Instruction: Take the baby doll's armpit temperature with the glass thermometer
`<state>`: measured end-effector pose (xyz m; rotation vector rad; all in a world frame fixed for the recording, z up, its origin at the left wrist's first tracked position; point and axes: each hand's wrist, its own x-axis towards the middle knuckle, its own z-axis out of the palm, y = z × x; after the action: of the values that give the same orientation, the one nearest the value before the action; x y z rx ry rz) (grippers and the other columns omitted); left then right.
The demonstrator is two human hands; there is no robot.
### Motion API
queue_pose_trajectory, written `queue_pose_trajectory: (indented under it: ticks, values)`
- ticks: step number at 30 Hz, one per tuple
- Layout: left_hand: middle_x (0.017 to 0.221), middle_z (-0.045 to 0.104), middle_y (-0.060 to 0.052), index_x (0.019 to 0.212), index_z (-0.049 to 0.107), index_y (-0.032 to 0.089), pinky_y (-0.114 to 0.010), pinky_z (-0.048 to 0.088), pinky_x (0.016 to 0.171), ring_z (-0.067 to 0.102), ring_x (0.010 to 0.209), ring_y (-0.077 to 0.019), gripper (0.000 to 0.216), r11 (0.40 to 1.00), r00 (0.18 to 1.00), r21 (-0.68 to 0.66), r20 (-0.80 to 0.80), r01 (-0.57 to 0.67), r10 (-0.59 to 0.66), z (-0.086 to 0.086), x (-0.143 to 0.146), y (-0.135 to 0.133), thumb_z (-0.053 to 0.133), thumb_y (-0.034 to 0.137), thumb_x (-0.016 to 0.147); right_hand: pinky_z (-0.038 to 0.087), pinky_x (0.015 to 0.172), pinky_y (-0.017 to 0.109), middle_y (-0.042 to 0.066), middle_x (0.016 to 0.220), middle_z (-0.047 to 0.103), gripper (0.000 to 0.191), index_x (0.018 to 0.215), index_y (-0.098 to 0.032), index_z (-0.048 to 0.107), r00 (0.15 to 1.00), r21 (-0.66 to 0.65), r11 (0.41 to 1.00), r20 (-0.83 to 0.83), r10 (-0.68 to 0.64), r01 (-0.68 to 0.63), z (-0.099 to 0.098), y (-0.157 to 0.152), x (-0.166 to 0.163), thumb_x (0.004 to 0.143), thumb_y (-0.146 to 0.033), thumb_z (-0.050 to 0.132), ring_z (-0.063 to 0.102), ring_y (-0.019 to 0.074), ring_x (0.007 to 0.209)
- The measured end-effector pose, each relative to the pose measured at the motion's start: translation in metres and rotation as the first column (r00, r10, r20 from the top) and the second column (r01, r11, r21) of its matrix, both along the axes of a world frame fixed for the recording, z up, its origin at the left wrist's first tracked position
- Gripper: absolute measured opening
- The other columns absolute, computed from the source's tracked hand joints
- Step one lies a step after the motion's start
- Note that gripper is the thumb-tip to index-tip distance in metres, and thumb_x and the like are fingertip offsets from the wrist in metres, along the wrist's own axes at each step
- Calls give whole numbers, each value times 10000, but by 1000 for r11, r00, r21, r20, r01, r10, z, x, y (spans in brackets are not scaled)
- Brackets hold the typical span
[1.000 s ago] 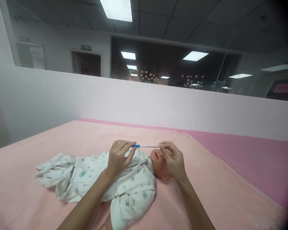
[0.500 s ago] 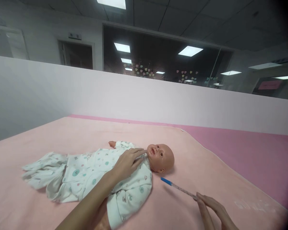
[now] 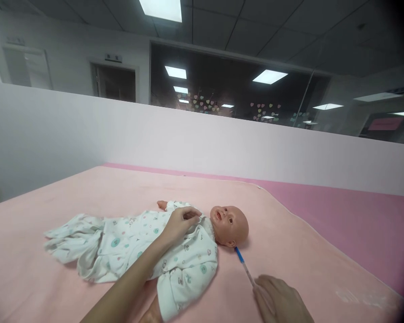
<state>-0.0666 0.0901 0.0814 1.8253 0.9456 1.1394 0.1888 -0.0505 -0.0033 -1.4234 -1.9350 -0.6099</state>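
A bald baby doll [image 3: 231, 226] lies on its back, its head toward the right. It wears a white sleepsuit [image 3: 138, 237] with green and grey prints. Across the doll's chest reaches my left hand [image 3: 180, 224], its fingers curled and pinching at the sleepsuit's neckline. Low on the right, my right hand [image 3: 281, 296] is closed around one end of a thin, pen-like stick [image 3: 247, 272] with a blue tip. That tip is close beside the doll's ear; whether it touches, I cannot tell. The held end of the stick is hidden by my fingers.
A peach-pink blanket [image 3: 299, 251] covers the surface under the doll. Along the right and back runs a brighter pink layer [image 3: 350, 224]. A low white partition [image 3: 222, 139] stands behind, with a dark window [image 3: 229, 72] above it.
My right hand has moved left and turned, bringing the stick's blue tip up to the doll's ear. My left fingers, outstretched before, have curled in at the neckline. The view has shifted slightly.
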Motion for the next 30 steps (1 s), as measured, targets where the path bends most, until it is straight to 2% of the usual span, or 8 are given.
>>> queue_pose_trajectory:
  ticks: [2, 5, 7, 9, 15, 19, 23, 30]
  values:
    - [719, 636, -38, 830, 654, 145, -262, 415, 637, 568, 697, -161, 189, 999, 999, -32, 53, 12, -11, -2, -1, 4, 596, 270, 699, 471, 641, 290, 51, 808, 678, 221, 846, -221, 635, 993, -36, 999, -119, 3, -7, 30, 14, -28, 824, -311, 435, 631, 191, 710]
    - [732, 649, -48, 829, 659, 142, -264, 422, 650, 580, 708, -161, 192, 998, 995, -50, 100, 34, -28, -5, -3, 8, 615, 272, 694, 439, 562, 242, 14, 817, 664, 215, 898, -239, 604, 953, -270, 939, -269, 140, -214, 72, 45, -73, 837, -238, 398, 607, 147, 667]
    - [752, 661, -56, 832, 659, 140, -267, 430, 662, 592, 723, -165, 191, 996, 992, -67, 120, 50, -42, -7, -4, 9, 618, 268, 696, 419, 585, 244, 11, 855, 661, 229, 973, -241, 571, 942, -334, 899, -273, 195, -283, 89, 68, -94, 798, -187, 433, 603, 156, 724]
    - [770, 668, -66, 832, 653, 136, -271, 438, 673, 604, 739, -172, 184, 993, 989, -98, 140, 65, -51, -7, -4, 10, 613, 260, 703, 408, 640, 255, -3, 847, 656, 240, 976, -242, 543, 940, -351, 884, -255, 226, -307, 95, 87, -105, 764, -161, 466, 593, 163, 772]
    - [800, 668, -81, 861, 633, 129, -273, 450, 695, 615, 777, -186, 208, 993, 984, -118, 176, 27, -6, -9, -4, 10, 615, 273, 711, 390, 601, 234, -25, 786, 630, 271, 985, -234, 529, 876, -306, 851, -372, 307, -428, 84, 104, -105, 747, -119, 470, 560, 126, 687]
    - [794, 657, -72, 873, 634, 132, -246, 444, 635, 607, 726, -166, 215, 993, 990, -117, 140, -10, 27, -8, -3, 7, 615, 275, 713, 407, 649, 256, -22, 720, 613, 150, 788, -210, 576, 829, -100, 902, -447, 336, -419, 71, 105, -108, 757, -105, 473, 532, 112, 619]
    - [779, 657, -69, 858, 639, 132, -228, 436, 605, 599, 715, -158, 208, 994, 993, -105, 115, 36, -24, -5, -3, 3, 620, 282, 715, 419, 660, 249, -17, 707, 601, 153, 788, -203, 580, 800, 88, 901, -429, 420, -425, 57, 108, -111, 786, -102, 465, 532, 111, 642]
    - [764, 664, -59, 835, 641, 138, -220, 429, 612, 590, 706, -145, 170, 994, 993, -75, 98, 75, -67, -4, -2, -1, 620, 264, 721, 446, 692, 233, 11, 810, 612, 171, 842, -194, 578, 760, 151, 879, -452, 468, -452, 46, 108, -115, 829, -117, 426, 557, 117, 761]
